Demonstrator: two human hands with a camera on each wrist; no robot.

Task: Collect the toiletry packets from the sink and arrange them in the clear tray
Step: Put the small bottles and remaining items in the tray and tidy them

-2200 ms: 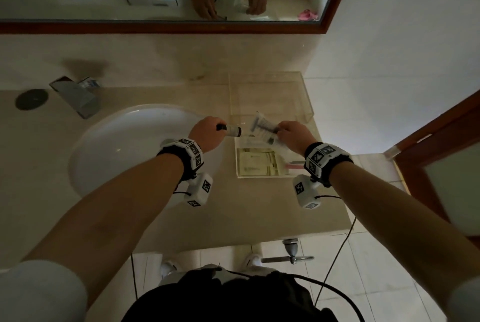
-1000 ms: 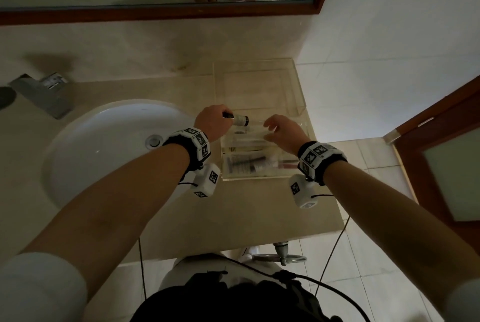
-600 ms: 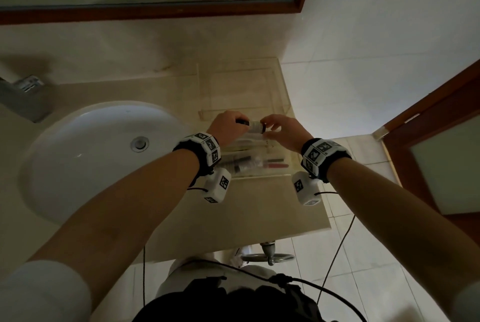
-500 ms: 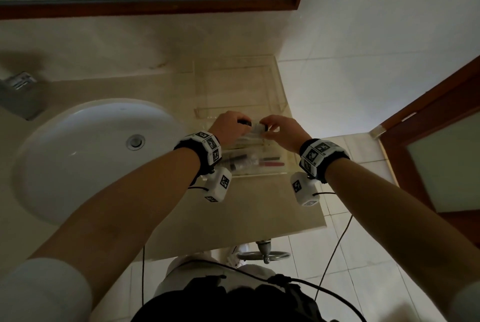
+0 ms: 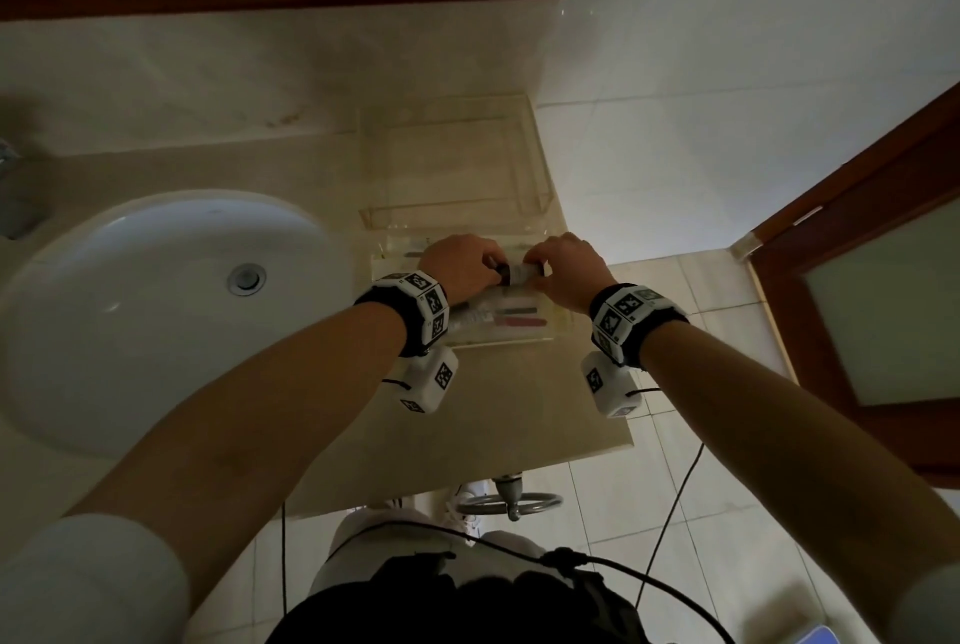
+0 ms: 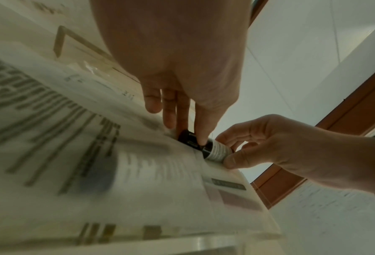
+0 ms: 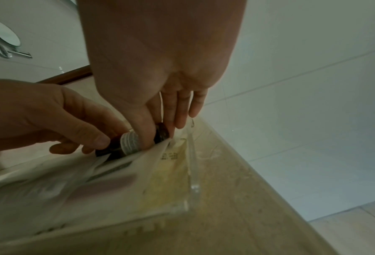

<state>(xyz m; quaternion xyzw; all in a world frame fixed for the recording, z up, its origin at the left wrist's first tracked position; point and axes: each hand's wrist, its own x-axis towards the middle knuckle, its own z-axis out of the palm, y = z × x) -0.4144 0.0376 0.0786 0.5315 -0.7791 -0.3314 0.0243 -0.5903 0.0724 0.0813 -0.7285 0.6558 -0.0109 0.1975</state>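
Lowered onto the packets [image 5: 511, 318] in the clear tray [image 5: 558, 326], both hands' fingers [image 6: 200, 132] pinch the small bottle [image 5: 521, 273].

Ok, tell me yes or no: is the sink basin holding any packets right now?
No: the white sink basin shows only its drain; the packets lie in the clear tray.

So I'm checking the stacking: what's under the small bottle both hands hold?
Flat printed packets lie right under the small bottle, inside the clear tray. Whatever lies beneath those packets is covered.
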